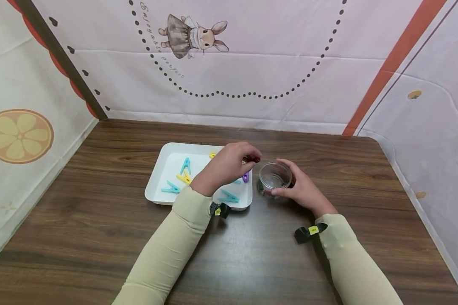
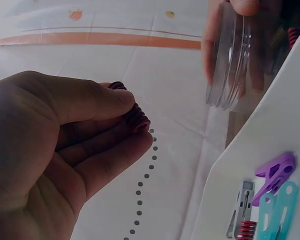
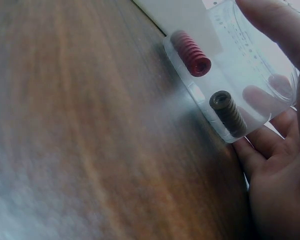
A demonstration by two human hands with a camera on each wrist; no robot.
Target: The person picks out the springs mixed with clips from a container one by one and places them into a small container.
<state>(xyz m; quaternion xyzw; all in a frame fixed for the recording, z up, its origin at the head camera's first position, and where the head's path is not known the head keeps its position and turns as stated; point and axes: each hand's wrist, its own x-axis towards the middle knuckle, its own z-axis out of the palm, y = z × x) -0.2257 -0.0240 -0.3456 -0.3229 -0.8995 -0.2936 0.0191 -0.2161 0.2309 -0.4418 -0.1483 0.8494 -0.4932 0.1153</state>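
My left hand (image 1: 230, 163) pinches a dark red coil spring (image 2: 136, 118) between thumb and fingers, above the right edge of the white tray (image 1: 158, 186) and just left of the clear plastic jar (image 1: 275, 176). My right hand (image 1: 301, 186) grips that jar from the right, thumb on the near side. Inside the jar, the right wrist view shows a red spring (image 3: 192, 54) and a brownish spring (image 3: 228, 114) at its bottom. Another red spring (image 2: 247, 230) lies in the tray by a metal clip (image 2: 240, 210) and a purple clothespin (image 2: 275, 177).
Several turquoise clothespins (image 1: 185, 165) and yellow clothespins (image 1: 184, 178) lie in the tray. The brown wooden table (image 1: 99, 220) ends at a patterned cloth wall (image 1: 252, 76) at the back, with more cloth on both sides.
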